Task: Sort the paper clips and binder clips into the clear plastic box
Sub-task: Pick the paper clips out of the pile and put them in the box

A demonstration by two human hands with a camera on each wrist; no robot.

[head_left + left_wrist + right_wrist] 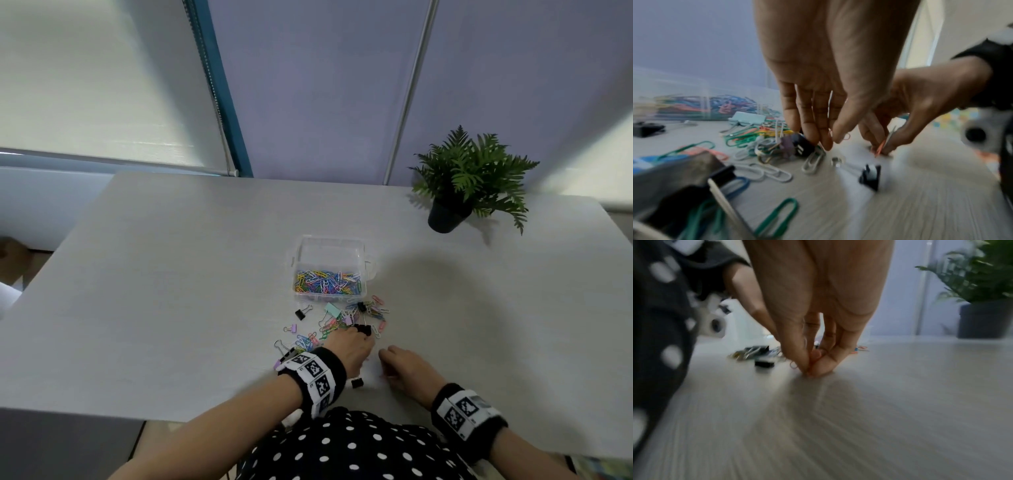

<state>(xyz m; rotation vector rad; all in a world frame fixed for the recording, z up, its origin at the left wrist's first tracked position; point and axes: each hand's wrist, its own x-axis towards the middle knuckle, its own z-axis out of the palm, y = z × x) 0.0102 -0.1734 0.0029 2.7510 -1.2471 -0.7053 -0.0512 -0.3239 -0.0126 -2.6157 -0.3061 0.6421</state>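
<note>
The clear plastic box point(330, 244) stands mid-table, its near compartment full of coloured paper clips point(327, 282). Loose paper clips and binder clips point(346, 320) lie scattered in front of it. My left hand point(356, 339) reaches down at the pile's near edge; in the left wrist view its thumb and fingers point(832, 142) pinch a pink paper clip point(846, 136) beside a black binder clip point(803, 146). My right hand point(387, 363) is just to the right, fingertips point(810, 369) pressed together at the table, pinching an orange paper clip point(880, 147).
A small black binder clip point(357, 383) lies near my left wrist. A mint binder clip point(331, 309) sits close to the box. A potted fern point(469, 178) stands at the back right. The table's front edge point(102, 413) is close to my body.
</note>
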